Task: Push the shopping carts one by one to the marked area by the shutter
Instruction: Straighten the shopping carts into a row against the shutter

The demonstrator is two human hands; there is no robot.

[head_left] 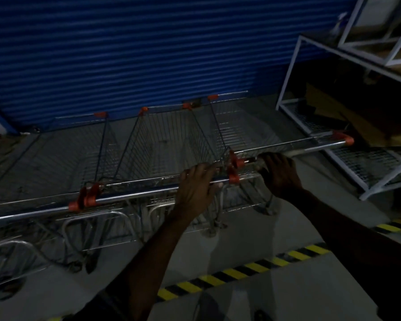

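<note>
Dimly lit, 3 shopping carts stood side by side with their front ends toward the blue shutter [148, 54] at the far side of the scene. The middle cart [167, 135] sat between the left cart [79, 144] and the right cart [239, 126], the wire baskets close together and the orange end caps of neighbouring handles just beside each other. The left hand [196, 184] held the middle cart handle [137, 194] near its right end, its grip clenched on the chrome bar with the fingers curled over the top. The right hand [279, 172] grasped the right cart handle [310, 148] near its left end, fingers wrapped over the bar, so the 2 hands lay near each other on 2 different carts. All 3 carts stood on the grey floor [252, 228] beyond a strip of yellow and black hazard tape [252, 267], which ran across the near floor from lower left to upper right. To the right, a white metal rack [288, 72] with mesh shelves stood near the right cart, and what lay on its dark shelves was too dim to make out
</note>
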